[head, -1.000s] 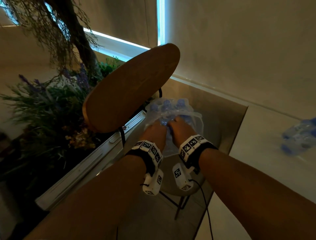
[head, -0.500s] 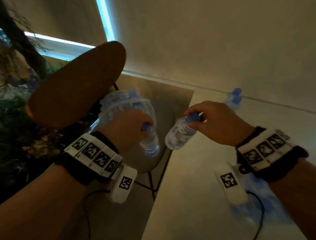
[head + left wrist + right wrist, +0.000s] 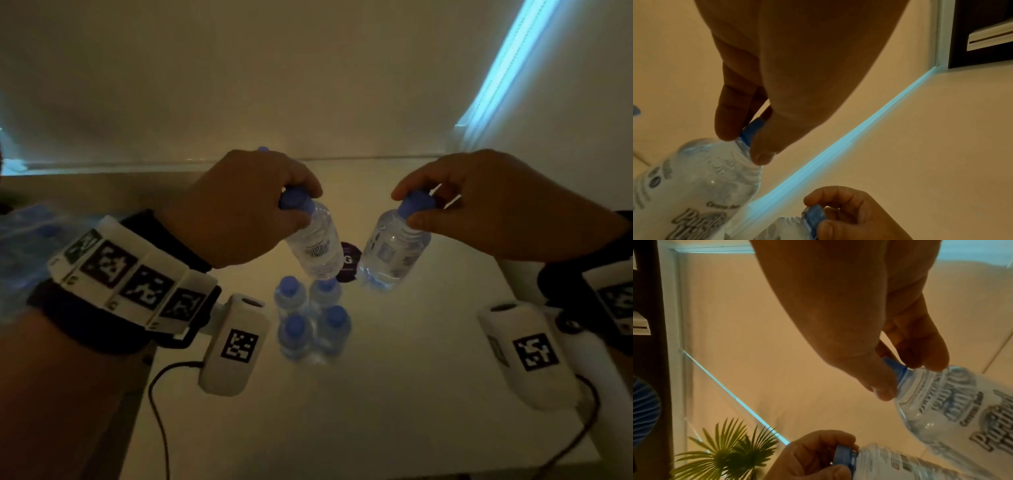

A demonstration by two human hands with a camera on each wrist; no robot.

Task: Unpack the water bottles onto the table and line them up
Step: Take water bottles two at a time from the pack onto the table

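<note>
My left hand (image 3: 298,209) pinches the blue cap of a clear water bottle (image 3: 315,248) that hangs tilted above the white table (image 3: 394,394). My right hand (image 3: 411,209) pinches the cap of a second bottle (image 3: 394,258), also in the air and tilted. Below them several blue-capped bottles (image 3: 311,317) stand close together on the table. In the left wrist view my fingers (image 3: 729,123) grip the cap over the left bottle (image 3: 701,175). In the right wrist view my fingers (image 3: 875,379) hold the right bottle (image 3: 953,408) by its cap.
A dark round sticker (image 3: 349,262) lies on the table behind the standing bottles. The plastic wrap of the pack (image 3: 20,233) shows at the far left. A wall (image 3: 308,85) rises just behind the table. A green plant (image 3: 725,451) appears in the right wrist view.
Both hands lifted a bottle each out of the pack on the chair and swung right to the white table. The bottles now hang over the standing group.
</note>
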